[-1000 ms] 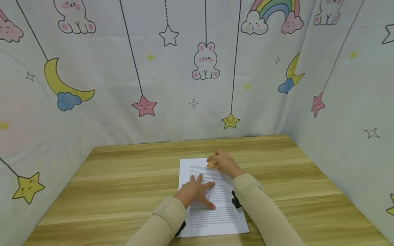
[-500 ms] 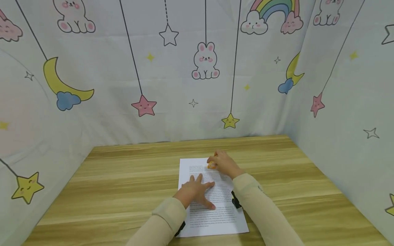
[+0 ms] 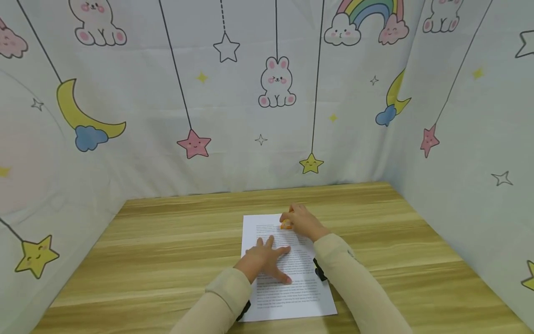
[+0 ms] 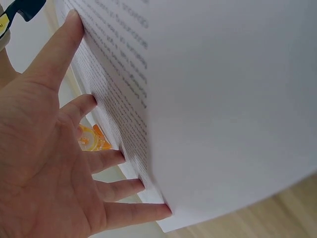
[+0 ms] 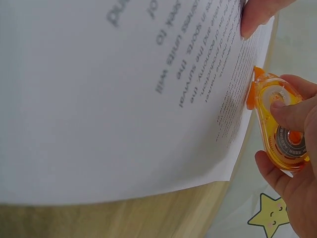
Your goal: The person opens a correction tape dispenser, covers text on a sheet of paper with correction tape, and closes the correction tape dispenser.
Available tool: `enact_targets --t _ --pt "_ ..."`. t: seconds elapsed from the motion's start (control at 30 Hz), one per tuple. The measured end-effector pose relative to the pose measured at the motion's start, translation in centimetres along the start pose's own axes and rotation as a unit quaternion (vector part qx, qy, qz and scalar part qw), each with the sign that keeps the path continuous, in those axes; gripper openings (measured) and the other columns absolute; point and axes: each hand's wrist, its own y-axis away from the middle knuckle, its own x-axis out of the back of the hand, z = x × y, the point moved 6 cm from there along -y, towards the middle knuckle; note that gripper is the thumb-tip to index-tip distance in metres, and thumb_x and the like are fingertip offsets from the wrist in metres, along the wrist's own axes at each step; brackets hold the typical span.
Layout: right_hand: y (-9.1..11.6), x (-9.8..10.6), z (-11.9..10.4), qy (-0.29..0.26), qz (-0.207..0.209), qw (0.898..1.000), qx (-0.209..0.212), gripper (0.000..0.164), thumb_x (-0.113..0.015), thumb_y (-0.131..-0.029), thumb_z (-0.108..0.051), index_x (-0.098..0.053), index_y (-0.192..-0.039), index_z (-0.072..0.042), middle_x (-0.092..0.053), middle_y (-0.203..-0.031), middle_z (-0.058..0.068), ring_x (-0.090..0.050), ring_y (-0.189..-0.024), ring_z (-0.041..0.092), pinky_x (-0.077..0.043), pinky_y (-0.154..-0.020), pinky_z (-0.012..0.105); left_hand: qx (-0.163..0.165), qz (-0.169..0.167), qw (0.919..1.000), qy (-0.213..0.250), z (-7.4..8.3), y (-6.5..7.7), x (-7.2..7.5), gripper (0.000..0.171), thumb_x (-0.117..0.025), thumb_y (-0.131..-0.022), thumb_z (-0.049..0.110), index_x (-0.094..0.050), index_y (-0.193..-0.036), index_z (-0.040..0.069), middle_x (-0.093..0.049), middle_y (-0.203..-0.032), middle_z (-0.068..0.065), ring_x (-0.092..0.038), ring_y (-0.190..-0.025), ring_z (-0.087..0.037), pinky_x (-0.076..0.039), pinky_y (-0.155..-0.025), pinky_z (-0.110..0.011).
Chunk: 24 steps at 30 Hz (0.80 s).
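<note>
At left, the left hand (image 3: 267,260) has its grip apart, with the fingers spread and pressing on the printed sheet (image 3: 299,265), which lies on the tabletop (image 3: 175,255), as it was one second ago. To the right, the right hand (image 3: 306,223) has its grip clamped on the orange correction tape (image 5: 278,138), at the sheet's upper lines; it has hardly moved, so I judge that the work advances little.

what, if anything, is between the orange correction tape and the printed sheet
Nothing visible: the right hand holds the orange correction tape right at the printed sheet, near its far edge. The left hand is spread lower on the sheet, apart from the tape.
</note>
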Motion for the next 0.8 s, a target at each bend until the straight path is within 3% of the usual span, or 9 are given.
enact_targets --t 0.3,0.57,0.8 --pt "-0.05 -0.14 -0.10 0.009 -0.006 1.000 0.011 0.025 -0.062 -0.086 -0.005 -0.067 -0.101 -0.024 -0.050 -0.102 0.006 -0.046 -0.093 0.022 -0.044 -0.083 0.038 -0.003 0.001 1.0000 -0.005 -0.04 -0.04 -0.23 0.086 -0.068 -0.063 0.068 -0.035 -0.138 0.043 -0.017 -0.154 -0.008 -0.018 -0.138 -0.042 -0.032 -0.097 -0.065" --pt "-0.18 -0.13 -0.58 0.075 -0.004 0.997 0.031 0.022 -0.061 -0.088 -0.008 -0.065 -0.101 -0.024 -0.049 -0.106 0.009 -0.048 -0.094 0.024 -0.047 -0.083 0.038 -0.011 0.005 0.9999 -0.003 0.07 0.20 -0.02 0.085 -0.068 -0.064 0.067 -0.035 -0.139 0.041 -0.017 -0.154 -0.009 -0.017 -0.138 -0.043 -0.031 -0.097 -0.066" --pt "-0.15 -0.04 -0.69 0.093 -0.010 0.995 0.036 0.019 -0.061 -0.089 -0.011 -0.064 -0.102 -0.025 -0.049 -0.106 0.009 -0.048 -0.092 0.024 -0.048 -0.082 0.039 -0.009 0.010 0.9999 -0.003 0.14 0.45 0.17 0.085 -0.069 -0.064 0.066 -0.036 -0.138 0.042 -0.018 -0.154 -0.009 -0.019 -0.138 -0.043 -0.032 -0.095 -0.066"
